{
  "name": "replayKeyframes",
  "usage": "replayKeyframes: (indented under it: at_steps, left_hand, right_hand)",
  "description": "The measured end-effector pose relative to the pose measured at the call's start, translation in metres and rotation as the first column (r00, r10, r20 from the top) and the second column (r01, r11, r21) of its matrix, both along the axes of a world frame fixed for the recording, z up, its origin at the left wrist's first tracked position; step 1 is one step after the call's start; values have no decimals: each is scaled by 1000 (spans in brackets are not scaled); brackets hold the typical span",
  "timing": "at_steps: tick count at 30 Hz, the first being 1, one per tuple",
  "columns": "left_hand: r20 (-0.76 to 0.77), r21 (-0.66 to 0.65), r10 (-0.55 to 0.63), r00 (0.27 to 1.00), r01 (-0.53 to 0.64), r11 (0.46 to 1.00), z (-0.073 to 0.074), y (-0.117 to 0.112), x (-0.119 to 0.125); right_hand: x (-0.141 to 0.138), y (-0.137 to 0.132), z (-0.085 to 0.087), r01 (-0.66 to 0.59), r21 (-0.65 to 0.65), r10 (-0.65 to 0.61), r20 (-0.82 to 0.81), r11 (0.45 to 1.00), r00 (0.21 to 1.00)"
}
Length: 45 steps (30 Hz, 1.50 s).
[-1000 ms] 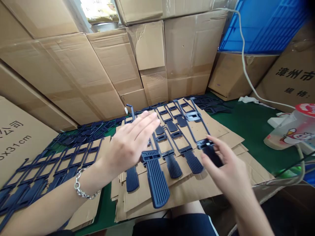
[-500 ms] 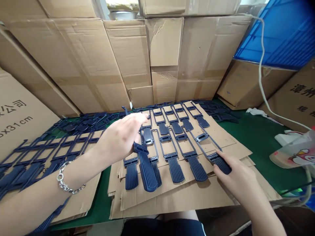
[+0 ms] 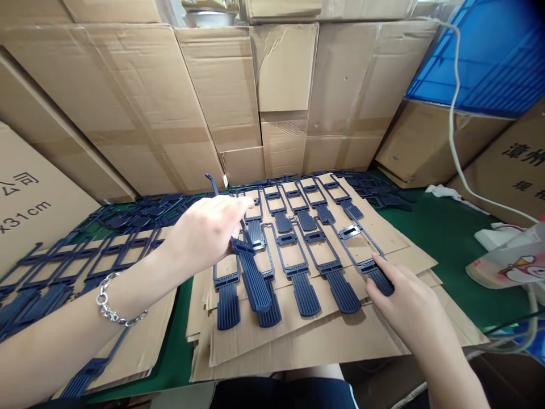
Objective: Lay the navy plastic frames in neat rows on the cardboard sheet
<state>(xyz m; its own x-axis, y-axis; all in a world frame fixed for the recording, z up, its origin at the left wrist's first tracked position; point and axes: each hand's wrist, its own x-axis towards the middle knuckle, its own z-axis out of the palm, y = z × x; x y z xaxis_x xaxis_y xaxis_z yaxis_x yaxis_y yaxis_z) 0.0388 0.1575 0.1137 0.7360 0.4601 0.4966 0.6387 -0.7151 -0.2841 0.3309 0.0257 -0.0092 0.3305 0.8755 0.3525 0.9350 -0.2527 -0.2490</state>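
Note:
Raised over the left of the cardboard sheets, my left hand (image 3: 208,230) is closed around a dark blue plastic frame with a ribbed paddle end (image 3: 255,278). Its paddle hangs down toward me, above another paddle lying flat. At the right end of the front row, my right hand (image 3: 406,301) grips a similar frame (image 3: 361,250) by its ribbed end, thumb and fingers at its sides. That frame lies on the cardboard. Between my hands, more such frames (image 3: 304,289) lie side by side, with a second row (image 3: 304,218) behind them.
Left, another cardboard sheet (image 3: 140,335) bears overlapping blue frames. Loose dark blue parts (image 3: 145,210) are heaped along the back, before stacked cardboard boxes (image 3: 128,108). On the green table (image 3: 451,227) at right stand a printed plastic cup (image 3: 502,264) and a white cable (image 3: 453,125).
The frame in my left hand has risen a little, its paddle swinging up and left. My right hand and the frame it grips have shifted slightly left.

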Motion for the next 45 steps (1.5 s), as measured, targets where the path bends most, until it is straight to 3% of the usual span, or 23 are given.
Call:
replayKeyframes:
  at_steps: [10,15,20,30,37,41,45]
  left_hand:
    - [-31,21,-63,998,64,998,0,-4,2]
    - [-38,38,-77,996,78,996,0,-4,1]
    - [-53,35,-87,995,89,995,0,0,4]
    - [-86,-14,-91,992,90,996,3,10,21]
    - [44,63,-229,972,226,972,-3,21,26]
    - [105,122,-321,941,308,944,-7,25,26]
    - [91,101,-351,932,342,934,-10,27,31]
  right_hand:
    - [-6,2,7,-43,-62,44,16,997,999]
    - [4,2,1,-9,-45,9,1,999,1000]
    - [14,6,-8,-76,26,77,-22,997,997]
    - [-6,5,-2,-92,14,92,3,996,996]
    - [-5,9,-4,-55,-55,50,-101,997,994]
    - [-9,13,3,-30,-187,17,-70,982,997]
    - [-19,13,14,42,-294,-46,-4,955,999]
